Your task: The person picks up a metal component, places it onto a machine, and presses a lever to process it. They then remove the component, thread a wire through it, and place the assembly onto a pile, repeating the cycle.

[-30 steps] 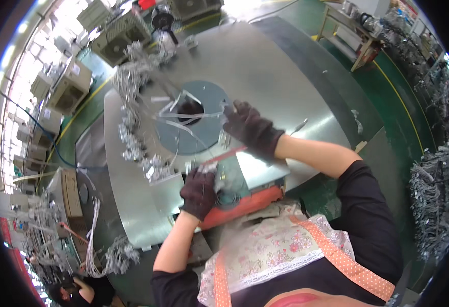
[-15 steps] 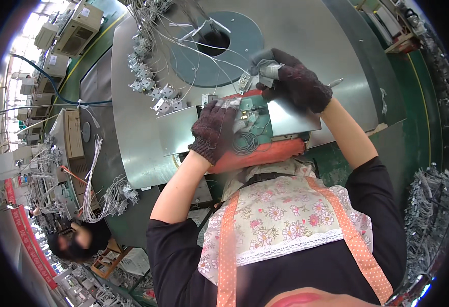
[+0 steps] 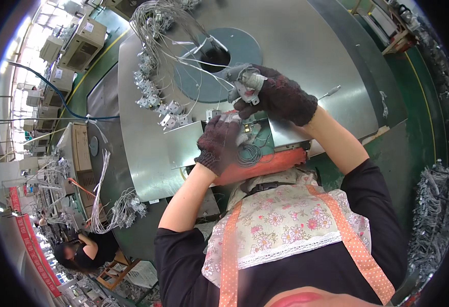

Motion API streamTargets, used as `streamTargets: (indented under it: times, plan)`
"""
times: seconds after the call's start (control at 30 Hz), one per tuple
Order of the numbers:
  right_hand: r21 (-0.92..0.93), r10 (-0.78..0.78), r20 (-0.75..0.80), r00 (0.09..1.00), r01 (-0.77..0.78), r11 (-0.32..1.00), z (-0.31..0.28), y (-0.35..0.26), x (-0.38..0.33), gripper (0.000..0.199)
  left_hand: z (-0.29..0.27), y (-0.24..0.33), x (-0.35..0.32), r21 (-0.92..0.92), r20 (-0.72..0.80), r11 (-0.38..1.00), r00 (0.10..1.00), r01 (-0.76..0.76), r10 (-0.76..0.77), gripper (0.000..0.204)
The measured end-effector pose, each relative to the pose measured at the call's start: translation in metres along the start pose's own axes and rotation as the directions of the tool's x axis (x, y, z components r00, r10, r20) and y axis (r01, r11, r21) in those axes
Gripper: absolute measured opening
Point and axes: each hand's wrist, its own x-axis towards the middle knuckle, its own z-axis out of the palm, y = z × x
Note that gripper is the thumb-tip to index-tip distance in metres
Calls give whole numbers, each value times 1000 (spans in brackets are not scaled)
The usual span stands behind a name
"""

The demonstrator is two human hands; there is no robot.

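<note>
My right hand [image 3: 279, 95], in a dark knitted glove with tape-wrapped fingertips, is closed on a small silvery metal housing [image 3: 250, 97] above the work fixture. White wires run close to it from the hub of the table. My left hand [image 3: 219, 139], gloved the same way, rests with bent fingers at the far left side of the fixture; whatever its fingertips hold is hidden. Between the hands, the green fixture bed [image 3: 265, 145] carries a coil of thin grey wire [image 3: 252, 154]. Flat metal plates [image 3: 181, 144] flank it, and a red padded front edge [image 3: 265, 166] faces me.
Several wired metal housings [image 3: 147, 91] lie in a curved row on the metal table [image 3: 326, 61], left of a round grey disc [image 3: 250, 46]. A thin tool [image 3: 329, 92] lies at the right. Another person [image 3: 84, 250] sits at the lower left. Wired parts [image 3: 429, 225] are heaped at the right.
My right hand has moved left, closer to my left hand, and turned so the metal housing shows more. My left hand stays at the fixture. The whole view has shifted slightly.
</note>
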Motion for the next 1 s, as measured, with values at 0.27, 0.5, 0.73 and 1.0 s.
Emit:
streamTargets:
  times: [0.27, 0.5, 0.73, 1.0]
  plan:
    - [114, -137, 164, 977, 119, 986, 6, 2, -17, 72, 5, -3, -1, 51, 28, 999, 1000, 7, -8, 53]
    - [75, -62, 104, 993, 55, 996, 5, 11, -9, 70, -5, 3, 4, -61, 9, 998, 1000, 6, -6, 48]
    - [26, -67, 61, 996, 66, 998, 16, 10, -8, 64, 6, -3, 2, -13, 47, 999, 998, 32, -31, 45]
    - [-5, -81, 70, 994, 82, 997, 14, 9, -14, 61, 12, -7, -3, 20, 27, 999, 999, 35, -36, 48]
